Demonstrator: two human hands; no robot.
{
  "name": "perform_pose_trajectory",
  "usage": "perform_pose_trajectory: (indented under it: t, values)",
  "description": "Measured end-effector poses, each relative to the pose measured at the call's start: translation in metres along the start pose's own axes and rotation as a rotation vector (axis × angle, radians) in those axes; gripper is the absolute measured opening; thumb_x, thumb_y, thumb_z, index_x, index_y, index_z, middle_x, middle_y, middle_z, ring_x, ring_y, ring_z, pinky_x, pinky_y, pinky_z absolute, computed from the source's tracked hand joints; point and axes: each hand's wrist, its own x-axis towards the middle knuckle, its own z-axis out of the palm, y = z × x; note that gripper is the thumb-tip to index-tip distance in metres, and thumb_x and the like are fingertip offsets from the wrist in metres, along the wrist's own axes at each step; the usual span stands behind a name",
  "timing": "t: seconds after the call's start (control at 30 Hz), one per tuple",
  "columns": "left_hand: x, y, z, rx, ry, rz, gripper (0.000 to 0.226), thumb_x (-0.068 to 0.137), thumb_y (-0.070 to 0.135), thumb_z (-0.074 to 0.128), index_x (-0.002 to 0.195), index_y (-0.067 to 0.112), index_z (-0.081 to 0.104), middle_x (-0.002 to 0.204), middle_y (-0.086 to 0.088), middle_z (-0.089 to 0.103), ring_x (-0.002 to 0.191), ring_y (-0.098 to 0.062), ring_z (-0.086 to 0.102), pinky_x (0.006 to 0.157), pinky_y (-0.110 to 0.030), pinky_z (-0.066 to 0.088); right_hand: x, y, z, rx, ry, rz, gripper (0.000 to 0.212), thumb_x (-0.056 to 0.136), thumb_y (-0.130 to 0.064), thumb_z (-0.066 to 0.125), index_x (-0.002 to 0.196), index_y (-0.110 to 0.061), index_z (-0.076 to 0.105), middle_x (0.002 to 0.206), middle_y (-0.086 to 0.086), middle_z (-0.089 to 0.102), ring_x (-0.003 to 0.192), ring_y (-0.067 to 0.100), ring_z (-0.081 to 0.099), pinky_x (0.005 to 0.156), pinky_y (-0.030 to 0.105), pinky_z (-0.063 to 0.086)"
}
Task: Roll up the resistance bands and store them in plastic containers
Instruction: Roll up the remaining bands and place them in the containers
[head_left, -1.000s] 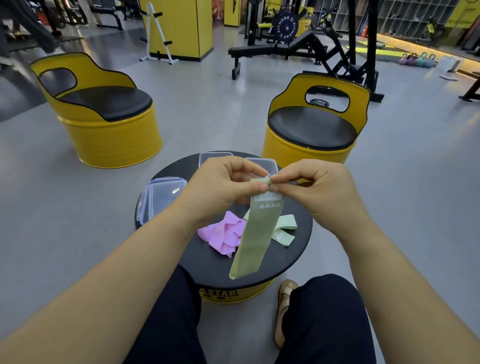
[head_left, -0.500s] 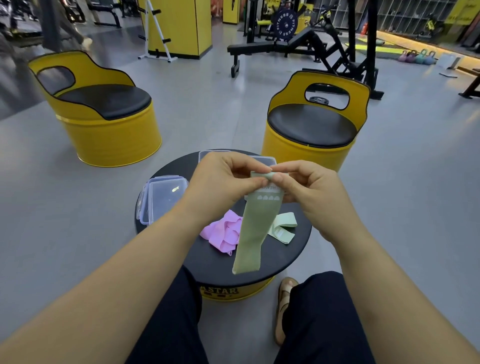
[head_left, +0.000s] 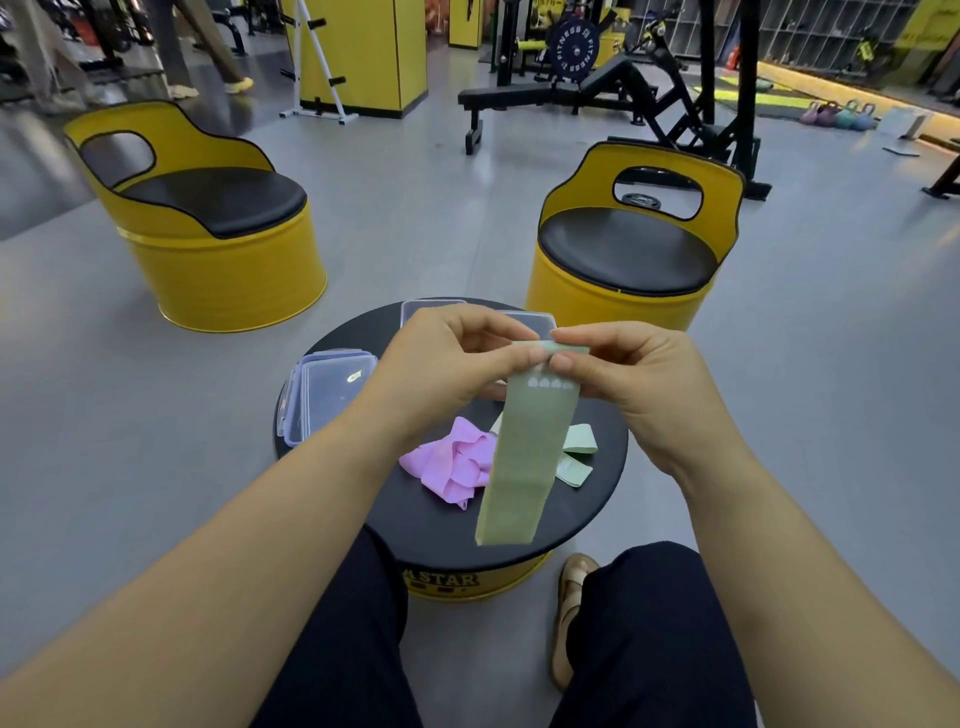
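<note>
Both forearms are raised over the round black table (head_left: 415, 525), with the hands meeting at centre above it. Left hand (head_left: 447, 364): fingers curled, thumb and forefinger pinching the top edge of the olive-green band (head_left: 524, 457) from the left. Right hand (head_left: 634, 379) mirrors it, thumb and forefinger pinching the same edge from the right, the other fingers curled above. The two thumb tips are nearly touching. The top edge looks folded or rolled over between the pinches; I can't tell how many turns. The rest of the band hangs straight down, slack, with a row of small white marks just under my grip. On the table, the pink band (head_left: 452, 465) lies crumpled below my left hand, and the pale mint band (head_left: 576, 447) lies folded, partly behind the hanging strip. The clear lidded container (head_left: 332, 389) sits at the table's left edge. Two more clear containers (head_left: 431, 307) at the far edge are mostly hidden by my hands.
</note>
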Motion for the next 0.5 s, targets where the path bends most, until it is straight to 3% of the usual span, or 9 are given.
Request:
perform_pose_trajectory:
  t: [0.13,0.23,0.3,0.5]
  values:
    - [0.0002,0.0008,-0.0014,0.000,-0.002,0.013,0.015,0.077,0.011,0.074,0.090,0.004,0.071,0.086,-0.015,0.073,0.078,-0.019,0.070,0.067,-0.027,0.058,-0.0004,0.0003,0.0020,-0.031,-0.011,-0.023,0.019,0.071,0.005,0.071,0.081,-0.011,0.070,0.070,-0.007,0.073,0.071,0.008,0.070,0.063,0.017,0.054]
    - [0.0013,0.0001,-0.0006,-0.018,0.034,0.017,0.014,0.075,0.006,0.075,0.089,0.004,0.071,0.086,-0.019,0.072,0.081,-0.031,0.069,0.074,-0.039,0.059,0.0000,0.0010,0.0028,-0.029,-0.015,-0.028,0.020,0.071,0.008,0.070,0.079,-0.011,0.070,0.069,-0.009,0.073,0.071,0.007,0.070,0.063,0.016,0.054]
    - [0.0020,-0.0010,0.0007,-0.022,0.060,0.020,0.012,0.074,0.004,0.075,0.086,0.006,0.071,0.085,-0.018,0.072,0.079,-0.028,0.069,0.077,-0.042,0.058,0.0002,0.0015,0.0029,-0.031,-0.010,-0.025,0.021,0.071,0.008,0.070,0.079,-0.012,0.069,0.069,-0.009,0.072,0.070,0.006,0.070,0.063,0.015,0.053]
    - [0.0020,-0.0069,0.0006,-0.028,0.098,0.041,0.015,0.074,-0.001,0.074,0.080,0.012,0.071,0.079,-0.008,0.072,0.077,-0.019,0.068,0.076,-0.034,0.059,-0.0033,0.0064,-0.0003,-0.026,-0.032,0.100,0.032,0.069,-0.027,0.068,0.099,-0.016,0.068,0.083,0.001,0.074,0.079,0.018,0.072,0.072,0.034,0.060]
